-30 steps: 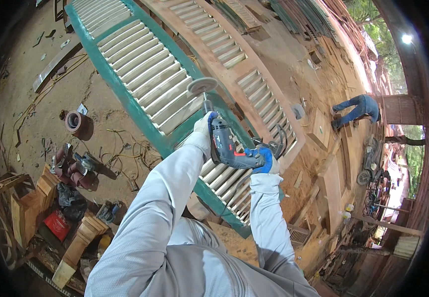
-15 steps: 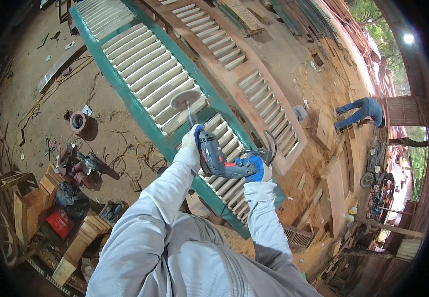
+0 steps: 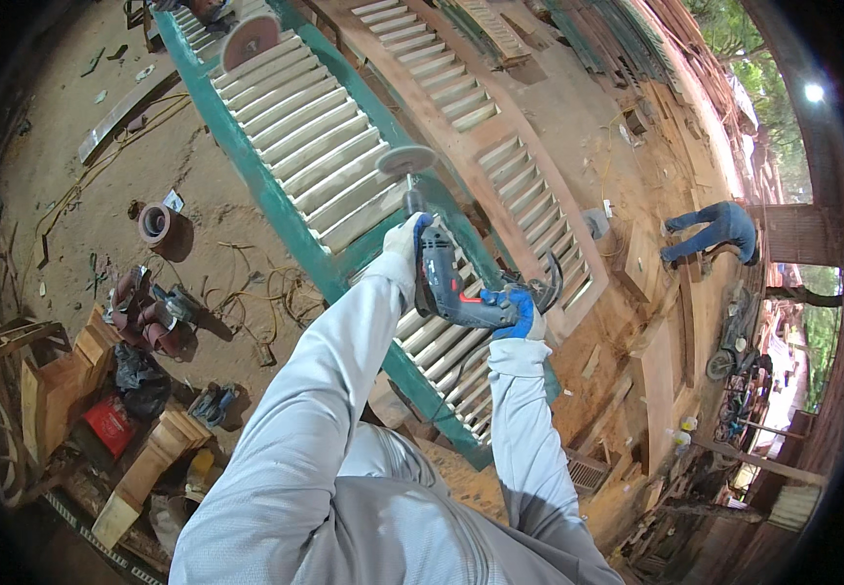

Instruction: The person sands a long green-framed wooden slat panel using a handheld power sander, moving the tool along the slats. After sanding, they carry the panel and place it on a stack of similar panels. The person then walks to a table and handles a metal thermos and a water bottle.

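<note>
Both of my gloved hands grip a dark grey power drill with red accents. My left hand is closed round its front, behind the chuck, and my right hand wraps its rear handle. On the drill's tip sits a round sanding disc, over the right part of a slatted shutter. That shutter has a green frame and pale slats. Whether the disc touches the wood, I cannot tell. At the shutter's far end another sanding disc shows, on a tool partly cut off by the upper edge.
A bare brown shutter lies along the right side. Cords, a reddish ring-shaped roll and wood blocks lie on the left floor. A bent-over person stands far right among boards.
My hands and the drill have shifted right and slightly farther away, bringing the disc toward the shutter's right edge. The second disc has come into view at the far end.
</note>
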A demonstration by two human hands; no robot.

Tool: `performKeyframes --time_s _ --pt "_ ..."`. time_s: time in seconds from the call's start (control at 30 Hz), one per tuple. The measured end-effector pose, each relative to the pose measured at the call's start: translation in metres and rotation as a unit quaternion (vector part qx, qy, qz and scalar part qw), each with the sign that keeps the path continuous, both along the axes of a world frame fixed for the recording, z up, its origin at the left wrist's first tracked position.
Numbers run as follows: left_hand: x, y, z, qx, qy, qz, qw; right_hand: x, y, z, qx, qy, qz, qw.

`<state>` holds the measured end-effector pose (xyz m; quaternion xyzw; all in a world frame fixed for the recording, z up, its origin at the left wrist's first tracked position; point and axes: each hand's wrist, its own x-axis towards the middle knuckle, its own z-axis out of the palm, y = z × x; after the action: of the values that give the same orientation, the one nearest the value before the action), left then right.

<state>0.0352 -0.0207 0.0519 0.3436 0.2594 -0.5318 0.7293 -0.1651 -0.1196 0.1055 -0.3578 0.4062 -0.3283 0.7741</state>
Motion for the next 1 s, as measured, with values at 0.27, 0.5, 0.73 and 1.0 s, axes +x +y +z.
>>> performKeyframes --time_s 0.27,0.5,0.73,1.0 --pt "-0.051 0.061 -0.048 0.069 -0.005 0.101 0.992 -0.011 0.041 0.028 -0.002 0.079 0.077 0.994" --pt "-0.060 0.120 -0.025 0.091 -0.014 0.148 0.985 -0.027 0.086 0.030 0.019 0.061 0.115 0.991" --pt "-0.076 0.135 -0.027 0.045 0.018 0.142 0.989 -0.031 0.097 0.047 -0.036 0.094 0.160 0.982" --pt "-0.048 0.124 -0.032 0.063 0.028 0.169 0.983 0.002 0.087 0.051 -0.045 0.145 0.153 0.976"
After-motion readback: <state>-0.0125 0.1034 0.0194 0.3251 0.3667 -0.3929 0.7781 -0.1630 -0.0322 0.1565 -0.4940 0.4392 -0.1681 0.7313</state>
